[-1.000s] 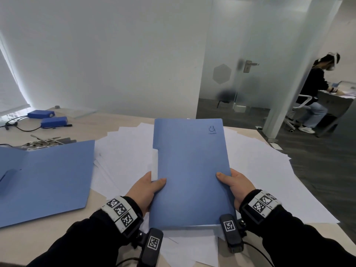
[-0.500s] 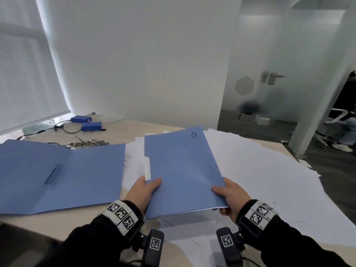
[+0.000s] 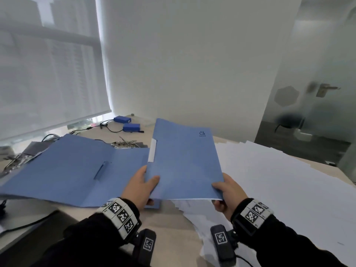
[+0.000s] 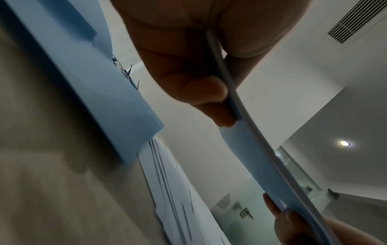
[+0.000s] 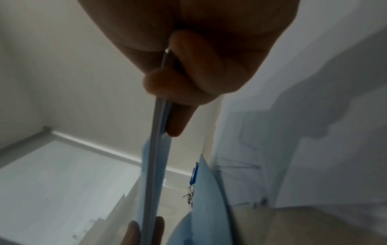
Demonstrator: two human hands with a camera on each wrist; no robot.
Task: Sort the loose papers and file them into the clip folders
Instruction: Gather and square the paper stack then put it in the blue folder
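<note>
Head view: closed blue folder (image 3: 183, 162) held above desk (image 3: 169, 224), near corners pinched by left hand (image 3: 140, 186) and right hand (image 3: 228, 191), thumbs on top; loose papers (image 3: 279, 180) spread at right.
Left wrist: fingers (image 4: 201, 92) curled under folder (image 4: 257, 154).
Right wrist: fingers (image 5: 188, 86) clamped on folder edge (image 5: 154, 165).

Open folder (image 3: 73, 168) blocks the left, loose papers (image 3: 279, 182) crowd the right.

Fingers (image 3: 219, 206) under folder (image 3: 183, 162) hidden; contents perhaps paper.

An office is indicated by a desk (image 3: 169, 224) strewn with loose papers (image 3: 279, 182) and blue folders (image 3: 77, 170), a roller-blinded window (image 3: 48, 74) and a frosted glass door (image 3: 317, 83).
</note>
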